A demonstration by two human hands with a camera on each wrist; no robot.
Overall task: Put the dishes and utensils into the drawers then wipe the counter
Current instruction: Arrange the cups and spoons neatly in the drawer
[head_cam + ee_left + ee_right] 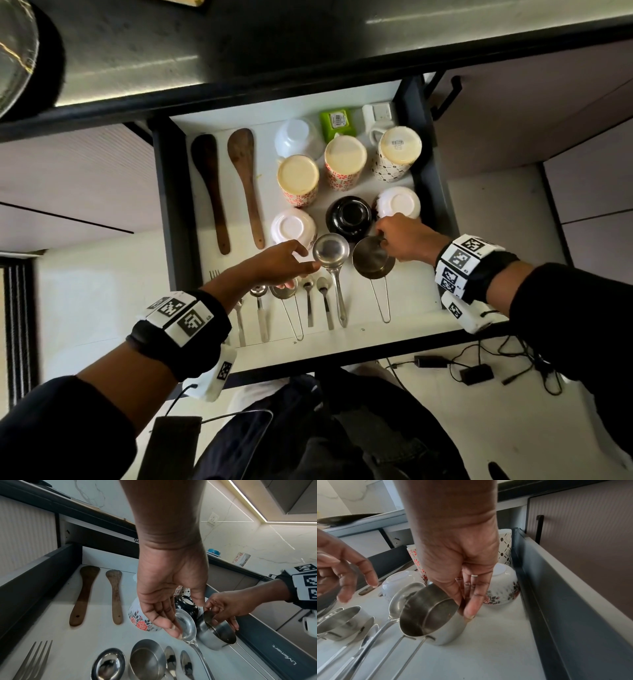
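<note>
Altogether, three mugs (pixel 345 161) and two spatulas (pixel 245 185).

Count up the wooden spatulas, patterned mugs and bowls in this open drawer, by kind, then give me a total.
Wooden spatulas: 2
Patterned mugs: 3
Bowls: 4
Total: 9

Both hands reach forward and down, wrists banded with black straps.
The left hand (pixel 274 262) hangs with fingers loosely extended, fingertips (pixel 176 635) down; the right hand (pixel 400 240) pinches with thumb and straight fingers (pixel 471 609).
</note>
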